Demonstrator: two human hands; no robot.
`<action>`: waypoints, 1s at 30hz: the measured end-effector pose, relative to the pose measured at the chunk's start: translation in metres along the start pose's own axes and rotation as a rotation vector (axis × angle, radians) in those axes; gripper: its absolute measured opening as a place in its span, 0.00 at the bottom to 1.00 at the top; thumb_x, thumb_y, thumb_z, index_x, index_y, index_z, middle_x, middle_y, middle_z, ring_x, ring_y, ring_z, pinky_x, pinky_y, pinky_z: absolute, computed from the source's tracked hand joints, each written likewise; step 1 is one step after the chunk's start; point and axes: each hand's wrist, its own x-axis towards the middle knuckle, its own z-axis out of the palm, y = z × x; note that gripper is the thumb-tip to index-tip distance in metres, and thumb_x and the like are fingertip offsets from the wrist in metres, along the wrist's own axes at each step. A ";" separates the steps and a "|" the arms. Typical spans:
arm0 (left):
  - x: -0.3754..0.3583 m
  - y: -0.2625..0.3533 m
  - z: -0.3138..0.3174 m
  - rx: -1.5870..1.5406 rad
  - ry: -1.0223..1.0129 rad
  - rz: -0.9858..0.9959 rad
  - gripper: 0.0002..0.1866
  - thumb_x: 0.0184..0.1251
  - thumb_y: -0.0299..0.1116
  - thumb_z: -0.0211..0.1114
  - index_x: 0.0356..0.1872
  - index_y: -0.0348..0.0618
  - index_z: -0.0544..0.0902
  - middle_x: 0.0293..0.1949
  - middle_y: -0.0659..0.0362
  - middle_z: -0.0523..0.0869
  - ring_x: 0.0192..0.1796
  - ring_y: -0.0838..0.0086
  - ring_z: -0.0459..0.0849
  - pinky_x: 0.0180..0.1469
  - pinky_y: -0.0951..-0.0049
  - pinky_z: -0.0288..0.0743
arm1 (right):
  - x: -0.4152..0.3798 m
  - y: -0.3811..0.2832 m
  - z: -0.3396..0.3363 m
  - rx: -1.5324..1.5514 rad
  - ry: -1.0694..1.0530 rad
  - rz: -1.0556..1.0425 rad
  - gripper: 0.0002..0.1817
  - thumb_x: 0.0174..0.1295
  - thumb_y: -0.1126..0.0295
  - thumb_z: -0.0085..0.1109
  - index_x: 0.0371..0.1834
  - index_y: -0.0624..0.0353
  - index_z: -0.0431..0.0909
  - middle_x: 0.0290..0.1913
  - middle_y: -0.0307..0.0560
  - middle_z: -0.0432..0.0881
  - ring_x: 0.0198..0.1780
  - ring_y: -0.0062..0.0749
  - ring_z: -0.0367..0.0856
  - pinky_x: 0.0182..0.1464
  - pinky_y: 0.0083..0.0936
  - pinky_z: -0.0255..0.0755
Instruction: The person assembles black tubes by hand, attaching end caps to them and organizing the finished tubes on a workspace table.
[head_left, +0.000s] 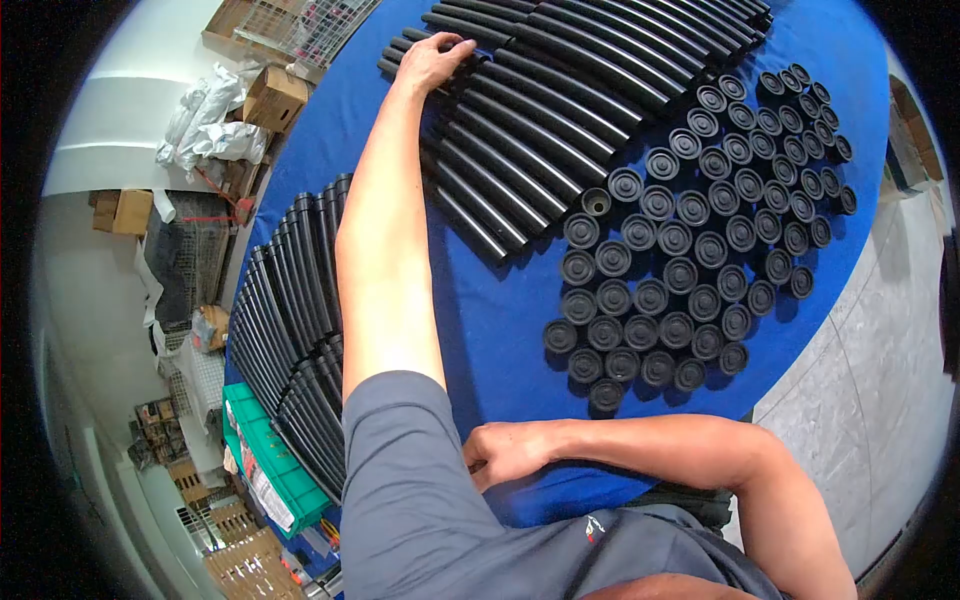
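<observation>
My left hand (432,62) reaches far across the table, its fingers curled down around the end of a black tube in the large group of black tubes (560,110). Part of that tube is hidden under the fingers. Close to my body, my right hand (508,450) is bent into a loose fist at the near table edge. The left sleeve covers some of its fingers, so what it holds, if anything, is hidden. Many round black caps (680,275) stand to the right of the tubes. One of them, a cap with a pale hollow centre (596,202), sits beside the tube ends.
A blue cloth (480,330) covers the table. More black tubes (290,270) lie left of my left arm, beside a green crate (270,455). Cardboard boxes (275,98), plastic wrapping (205,125) and wire racks stand along the left wall. Grey floor (825,370) shows at right.
</observation>
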 end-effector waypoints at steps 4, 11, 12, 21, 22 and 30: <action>0.005 0.001 -0.005 0.010 -0.031 -0.041 0.37 0.54 0.67 0.72 0.59 0.53 0.86 0.58 0.48 0.87 0.64 0.57 0.82 0.67 0.59 0.72 | -0.003 -0.006 -0.002 0.001 0.014 0.032 0.18 0.61 0.57 0.67 0.34 0.65 0.85 0.27 0.54 0.83 0.30 0.37 0.79 0.37 0.40 0.70; 0.014 -0.045 -0.023 -0.081 -0.269 -0.011 0.28 0.60 0.51 0.76 0.60 0.52 0.85 0.55 0.60 0.87 0.58 0.71 0.81 0.63 0.67 0.72 | 0.000 -0.003 -0.001 -0.021 -0.022 0.016 0.18 0.61 0.57 0.67 0.34 0.64 0.86 0.29 0.55 0.85 0.32 0.40 0.83 0.38 0.40 0.73; 0.010 -0.051 -0.029 -0.034 -0.264 -0.004 0.28 0.60 0.50 0.76 0.60 0.53 0.85 0.56 0.60 0.87 0.59 0.71 0.81 0.64 0.66 0.71 | 0.000 -0.002 -0.002 -0.039 -0.019 0.012 0.18 0.60 0.56 0.67 0.34 0.64 0.86 0.29 0.55 0.86 0.32 0.40 0.83 0.38 0.40 0.74; -0.043 -0.087 -0.064 0.045 -0.245 0.019 0.29 0.55 0.40 0.75 0.62 0.65 0.84 0.65 0.58 0.82 0.67 0.67 0.76 0.73 0.63 0.62 | -0.004 -0.009 -0.007 -0.040 -0.042 0.063 0.17 0.64 0.57 0.65 0.35 0.62 0.85 0.26 0.50 0.82 0.30 0.38 0.80 0.35 0.38 0.72; -0.043 -0.085 -0.070 -0.023 -0.336 -0.091 0.29 0.55 0.39 0.75 0.62 0.60 0.83 0.70 0.55 0.73 0.72 0.64 0.70 0.74 0.65 0.61 | -0.005 -0.010 -0.008 -0.041 -0.047 0.069 0.17 0.64 0.57 0.65 0.34 0.62 0.85 0.26 0.50 0.82 0.29 0.37 0.80 0.35 0.37 0.71; -0.061 -0.074 -0.078 -0.030 -0.384 -0.149 0.29 0.54 0.36 0.77 0.61 0.52 0.83 0.81 0.47 0.58 0.80 0.54 0.61 0.77 0.60 0.60 | -0.006 -0.014 -0.009 -0.008 -0.049 0.094 0.17 0.66 0.55 0.66 0.34 0.61 0.85 0.24 0.44 0.80 0.28 0.29 0.77 0.33 0.34 0.70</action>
